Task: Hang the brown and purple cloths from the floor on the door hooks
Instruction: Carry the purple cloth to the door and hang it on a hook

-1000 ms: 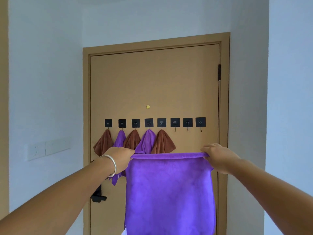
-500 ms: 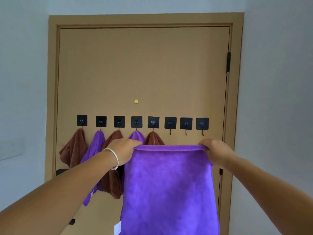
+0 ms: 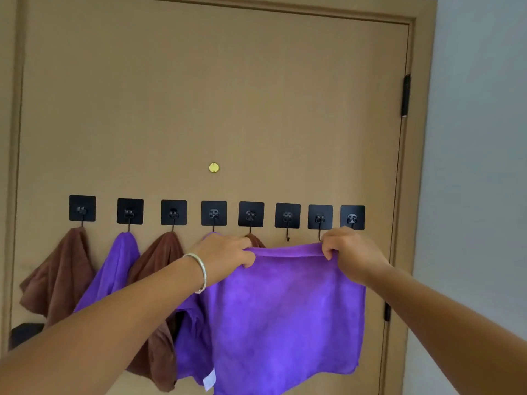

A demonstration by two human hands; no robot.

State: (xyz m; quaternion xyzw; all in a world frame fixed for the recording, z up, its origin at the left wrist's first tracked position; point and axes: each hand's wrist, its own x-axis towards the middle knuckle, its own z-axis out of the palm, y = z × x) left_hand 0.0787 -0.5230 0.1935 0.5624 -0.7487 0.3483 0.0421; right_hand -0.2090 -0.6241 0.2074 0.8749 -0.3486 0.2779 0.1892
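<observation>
Closer now than half a second ago, the tan door (image 3: 216, 95) fills the view and both hands have lifted the spread purple cloth (image 3: 288, 312) to just under the row of eight black hooks (image 3: 287, 215). Five hooks from the left carry brown and purple cloths in turn; the three on the right are bare. Left hand (image 3: 225, 252) and right hand (image 3: 349, 252) each pinch a top corner, so the cloth hangs flat, a white tag (image 3: 209, 380) at its lower left.
</observation>
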